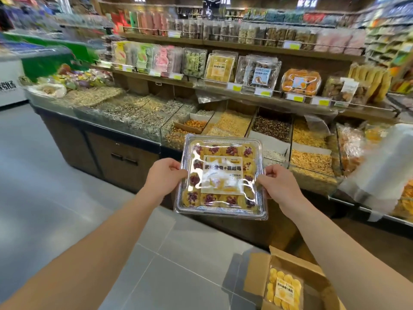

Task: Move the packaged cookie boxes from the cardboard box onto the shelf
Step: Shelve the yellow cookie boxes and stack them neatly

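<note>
While the cardboard box (312, 274) sits open on the floor, your left hand (164, 173) and right hand (279, 182) pinch opposite edges of the cookie box (221, 177).

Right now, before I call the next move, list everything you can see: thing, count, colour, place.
held cookie box: one, clear plastic, yellow cookies with purple centres, white label; mid-air in front of the bins.
cardboard box: one, brown, open, on the floor at lower right.
cookie box in the carton: one showing, clear, yellow cookies, white label.
shelf: wooden tiers, brown, behind the bins; many clear packs standing upright, yellow price tags along the edges.
bulk bins: a row, clear-walled, holding nuts and seeds in tan, brown and yellow; count unclear.
cabinet: dark brown, under the bins.
floor: grey tiles.
left hand: grips the held box's left edge.
right hand: grips its right edge.
</note>
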### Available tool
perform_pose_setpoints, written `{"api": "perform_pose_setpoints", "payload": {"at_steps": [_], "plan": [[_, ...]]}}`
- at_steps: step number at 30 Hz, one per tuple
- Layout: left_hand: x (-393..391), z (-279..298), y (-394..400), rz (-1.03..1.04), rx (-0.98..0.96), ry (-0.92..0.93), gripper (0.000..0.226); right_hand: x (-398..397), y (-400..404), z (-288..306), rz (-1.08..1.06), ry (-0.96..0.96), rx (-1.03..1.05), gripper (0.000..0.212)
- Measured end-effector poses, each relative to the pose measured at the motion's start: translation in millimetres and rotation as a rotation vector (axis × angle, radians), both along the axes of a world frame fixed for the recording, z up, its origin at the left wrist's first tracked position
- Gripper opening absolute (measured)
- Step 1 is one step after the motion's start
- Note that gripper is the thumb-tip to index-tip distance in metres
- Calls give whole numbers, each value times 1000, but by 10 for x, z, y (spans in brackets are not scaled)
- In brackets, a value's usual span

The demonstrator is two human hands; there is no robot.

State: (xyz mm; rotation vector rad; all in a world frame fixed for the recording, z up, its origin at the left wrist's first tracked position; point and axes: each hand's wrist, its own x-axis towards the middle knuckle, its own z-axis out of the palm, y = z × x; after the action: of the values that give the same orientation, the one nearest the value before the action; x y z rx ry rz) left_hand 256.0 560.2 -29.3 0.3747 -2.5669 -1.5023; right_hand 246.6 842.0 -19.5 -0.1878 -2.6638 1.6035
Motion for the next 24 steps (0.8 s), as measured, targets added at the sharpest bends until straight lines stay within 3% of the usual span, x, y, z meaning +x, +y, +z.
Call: {"api": "perform_pose_setpoints", "payload": {"at_steps": [11,24], "plan": [[-1179,386,-1189,-39,11,47,10,-1045,-1223,359,-50,32,-17,7],[-3549,409,-1864,-82,-73,55,9,-3361,-1902,295,-78,53,-7,9]]}}
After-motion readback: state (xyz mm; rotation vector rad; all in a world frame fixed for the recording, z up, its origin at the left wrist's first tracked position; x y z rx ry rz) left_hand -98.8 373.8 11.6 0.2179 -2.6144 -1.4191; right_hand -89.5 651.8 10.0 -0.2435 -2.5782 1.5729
